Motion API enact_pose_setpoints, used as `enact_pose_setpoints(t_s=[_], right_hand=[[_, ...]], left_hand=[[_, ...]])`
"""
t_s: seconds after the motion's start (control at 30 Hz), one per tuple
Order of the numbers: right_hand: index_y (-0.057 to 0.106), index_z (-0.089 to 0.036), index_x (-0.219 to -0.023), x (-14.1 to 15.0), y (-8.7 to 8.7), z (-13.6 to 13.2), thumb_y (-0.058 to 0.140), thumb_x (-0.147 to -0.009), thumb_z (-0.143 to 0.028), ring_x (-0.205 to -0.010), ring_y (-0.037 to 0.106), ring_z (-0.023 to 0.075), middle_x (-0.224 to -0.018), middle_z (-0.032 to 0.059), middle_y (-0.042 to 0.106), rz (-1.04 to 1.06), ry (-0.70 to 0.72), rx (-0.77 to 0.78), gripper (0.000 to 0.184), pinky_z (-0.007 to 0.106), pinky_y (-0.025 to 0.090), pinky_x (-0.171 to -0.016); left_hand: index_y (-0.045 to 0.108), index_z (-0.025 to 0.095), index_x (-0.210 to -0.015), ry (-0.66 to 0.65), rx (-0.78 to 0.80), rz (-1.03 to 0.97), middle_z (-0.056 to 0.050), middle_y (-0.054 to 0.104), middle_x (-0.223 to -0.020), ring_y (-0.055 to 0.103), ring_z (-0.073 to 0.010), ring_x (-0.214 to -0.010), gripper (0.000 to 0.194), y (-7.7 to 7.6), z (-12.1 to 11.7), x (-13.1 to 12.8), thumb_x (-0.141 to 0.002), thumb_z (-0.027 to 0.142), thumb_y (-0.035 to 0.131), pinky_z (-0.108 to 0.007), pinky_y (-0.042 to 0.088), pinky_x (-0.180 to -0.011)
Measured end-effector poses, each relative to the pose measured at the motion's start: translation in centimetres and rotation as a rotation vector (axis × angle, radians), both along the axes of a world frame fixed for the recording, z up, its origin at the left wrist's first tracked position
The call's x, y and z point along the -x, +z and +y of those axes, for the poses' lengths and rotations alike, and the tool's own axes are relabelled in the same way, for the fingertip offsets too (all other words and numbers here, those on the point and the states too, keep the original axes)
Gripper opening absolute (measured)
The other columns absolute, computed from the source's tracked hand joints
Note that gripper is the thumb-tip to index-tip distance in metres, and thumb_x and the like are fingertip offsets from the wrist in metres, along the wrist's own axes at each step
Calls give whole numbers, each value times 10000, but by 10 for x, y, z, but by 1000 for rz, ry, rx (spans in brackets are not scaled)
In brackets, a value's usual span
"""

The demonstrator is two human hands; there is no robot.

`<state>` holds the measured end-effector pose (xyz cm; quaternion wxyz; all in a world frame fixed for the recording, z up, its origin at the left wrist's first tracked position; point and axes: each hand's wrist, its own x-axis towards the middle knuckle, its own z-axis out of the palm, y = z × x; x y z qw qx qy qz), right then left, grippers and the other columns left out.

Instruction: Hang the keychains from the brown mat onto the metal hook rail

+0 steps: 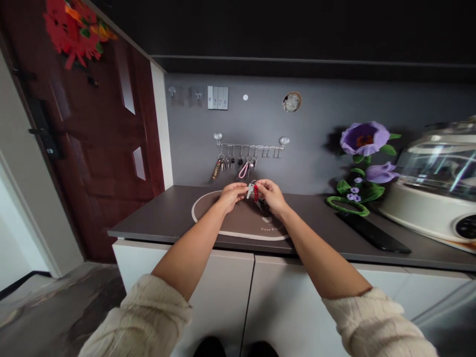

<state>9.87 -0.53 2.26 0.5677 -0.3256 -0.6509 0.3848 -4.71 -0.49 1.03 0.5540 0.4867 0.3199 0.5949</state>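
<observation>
My right hand [273, 196] pinches a bunch of keys on a ring above the mat. From it hang a silver key [250, 190], a red tag [256, 192] and a dark piece [262, 204]. My left hand [232, 194] is closed, with its thumb and fingertips at the silver key's left edge. Behind both hands, a hook rail [251, 146] on the grey wall carries several keys, a pink strap [243, 170] and a brown-and-gold key tag [216, 169]. The hooks at the rail's right end hold nothing.
A brown mat [238, 225] with a pale rim lies on the dark counter [156, 213]. To the right are purple felt flowers [364, 139], a black flat object [375, 233] and a white appliance [420, 203] with a clear top. An overhead cabinet [297, 34] juts out above.
</observation>
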Motion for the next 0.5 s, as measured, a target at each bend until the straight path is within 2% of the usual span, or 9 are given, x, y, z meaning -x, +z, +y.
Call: enact_pose_setpoints(t_s=[0.13,0.27,0.37,0.5], right_hand=[[510,-180,-811,-3,7,1,574,-653,-450,-610,546,104,-763,14,590,2,-7,-2,320,254,474,-581],[517,-176,-787,-6,19,-1,590,-645,-431,-648,556,110,-768,15,588,21,23,-40,300,275,477,-636],[523,-170,-758,-9,29,-1,597,-641,-423,-663,555,109,-735,10,579,8,16,-65,288,272,469,-660],[530,-167,-757,-14,43,5,596,-633,-430,-658,541,101,-722,5,574,-38,-12,-104,298,259,456,-655]], left_hand=[[593,160,-790,-26,-13,0,-32,646,-783,570,-78,-661,271,0,-1,-2,-545,214,696,-208,404,-629],[589,159,-796,-49,-30,-10,-50,652,-833,574,-83,-684,257,0,-3,-5,-565,224,682,-206,408,-630],[587,155,-799,-10,-3,27,-51,653,-807,573,-76,-659,212,4,-2,-8,-610,233,642,-196,405,-607],[579,151,-795,77,43,119,-55,655,-792,564,-69,-622,154,17,3,-12,-662,228,585,-180,391,-562]])
